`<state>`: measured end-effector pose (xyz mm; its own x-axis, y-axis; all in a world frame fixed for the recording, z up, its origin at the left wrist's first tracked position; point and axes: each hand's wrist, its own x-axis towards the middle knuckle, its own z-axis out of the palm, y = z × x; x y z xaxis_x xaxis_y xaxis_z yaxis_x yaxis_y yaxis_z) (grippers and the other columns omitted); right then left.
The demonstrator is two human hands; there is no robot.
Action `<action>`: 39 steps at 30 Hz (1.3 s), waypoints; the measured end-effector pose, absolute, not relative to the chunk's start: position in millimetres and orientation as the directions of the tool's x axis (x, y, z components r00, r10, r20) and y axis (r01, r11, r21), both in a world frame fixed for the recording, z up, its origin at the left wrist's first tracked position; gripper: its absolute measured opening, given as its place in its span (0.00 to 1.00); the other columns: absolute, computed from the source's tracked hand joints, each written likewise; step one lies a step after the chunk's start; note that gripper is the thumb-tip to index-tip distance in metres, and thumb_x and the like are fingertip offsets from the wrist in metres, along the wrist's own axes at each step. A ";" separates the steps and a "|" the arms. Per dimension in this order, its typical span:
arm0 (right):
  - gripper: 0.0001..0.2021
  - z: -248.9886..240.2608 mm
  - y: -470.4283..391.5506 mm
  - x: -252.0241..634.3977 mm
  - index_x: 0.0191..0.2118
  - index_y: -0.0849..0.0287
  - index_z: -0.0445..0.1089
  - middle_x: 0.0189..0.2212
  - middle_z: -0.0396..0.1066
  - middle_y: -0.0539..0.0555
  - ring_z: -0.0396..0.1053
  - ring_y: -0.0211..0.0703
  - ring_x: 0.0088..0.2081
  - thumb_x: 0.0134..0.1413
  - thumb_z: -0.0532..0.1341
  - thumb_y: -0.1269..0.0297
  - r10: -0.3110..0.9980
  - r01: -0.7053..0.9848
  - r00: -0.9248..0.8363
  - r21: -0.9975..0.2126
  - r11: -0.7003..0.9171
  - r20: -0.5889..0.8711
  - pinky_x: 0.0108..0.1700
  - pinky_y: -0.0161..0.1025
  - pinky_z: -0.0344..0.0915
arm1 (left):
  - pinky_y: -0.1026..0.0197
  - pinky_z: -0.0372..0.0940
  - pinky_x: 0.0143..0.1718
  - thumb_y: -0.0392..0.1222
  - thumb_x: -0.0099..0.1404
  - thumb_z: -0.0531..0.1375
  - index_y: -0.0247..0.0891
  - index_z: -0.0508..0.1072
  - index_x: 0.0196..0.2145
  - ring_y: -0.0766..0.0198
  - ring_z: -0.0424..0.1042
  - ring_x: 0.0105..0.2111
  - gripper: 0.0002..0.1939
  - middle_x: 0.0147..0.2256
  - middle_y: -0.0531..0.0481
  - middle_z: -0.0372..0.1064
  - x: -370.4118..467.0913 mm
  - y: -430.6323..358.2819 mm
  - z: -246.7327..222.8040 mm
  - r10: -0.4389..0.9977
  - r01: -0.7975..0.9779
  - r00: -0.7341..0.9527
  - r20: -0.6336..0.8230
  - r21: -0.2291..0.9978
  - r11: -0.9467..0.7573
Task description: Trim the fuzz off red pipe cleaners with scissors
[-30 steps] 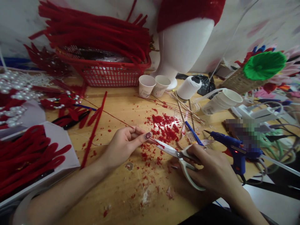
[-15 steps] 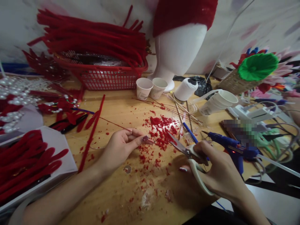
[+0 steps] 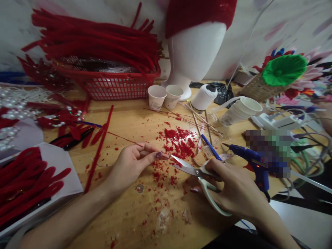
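Between thumb and fingers, my left hand (image 3: pixel 138 159) pinches a thin red wire (image 3: pixel 121 137), which stretches back to the upper left over the table. My right hand (image 3: pixel 233 188) grips scissors (image 3: pixel 185 166) with pale green handles, its fingers through the loops. The blades point left, slightly parted, and their tips reach the end of the wire at my left fingertips. Whether they touch it I cannot tell. Red fuzz clippings (image 3: pixel 178 140) lie scattered on the wooden table just beyond the blades. A fuzzy red stem (image 3: pixel 100 148) lies left of my left hand.
Red fuzzy stems fill a red basket (image 3: pixel 116 86) at the back, beside a white mannequin head (image 3: pixel 194 52). Paper cups (image 3: pixel 157 97) and a thread cone (image 3: pixel 204 97) stand nearby. Right: a blue glue gun (image 3: pixel 249 155). Left: a white box (image 3: pixel 70 173) holding red loops.
My right hand has brought the scissors left, and the blade tips now meet my left fingertips. The blades have narrowed. My left hand stays almost in place, still pinching the wire.
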<state>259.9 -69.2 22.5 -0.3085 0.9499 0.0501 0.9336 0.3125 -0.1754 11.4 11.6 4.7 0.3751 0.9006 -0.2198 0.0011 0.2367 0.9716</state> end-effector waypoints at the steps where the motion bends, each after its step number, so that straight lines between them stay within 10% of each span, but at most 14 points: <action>1: 0.12 22.4 -69.1 260.0 0.29 0.56 0.57 0.21 0.65 0.47 0.62 0.35 0.21 0.51 0.60 0.56 0.950 0.935 -0.307 -0.172 0.311 0.052 0.24 0.33 0.52 | 0.62 0.69 0.42 0.38 0.57 0.62 0.37 0.76 0.28 0.63 0.77 0.35 0.03 0.33 0.48 0.79 11.3 11.6 4.6 0.900 0.001 0.377 -0.219 0.972 0.236; 39: 0.13 20.6 -67.8 261.1 0.30 0.56 0.58 0.21 0.66 0.47 0.62 0.35 0.21 0.50 0.61 0.55 0.938 0.925 -0.338 -0.157 0.346 0.073 0.24 0.33 0.53 | 0.65 0.69 0.34 0.34 0.56 0.62 0.36 0.74 0.27 0.66 0.75 0.27 0.01 0.26 0.49 0.78 14.0 10.7 4.1 0.898 -0.039 0.368 -0.242 0.961 0.275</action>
<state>261.1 -67.8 20.6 -0.3381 0.9383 0.0733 0.9251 0.3456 -0.1572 14.0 10.7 4.1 0.3677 0.8979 -0.2421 -0.0387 0.2748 0.9607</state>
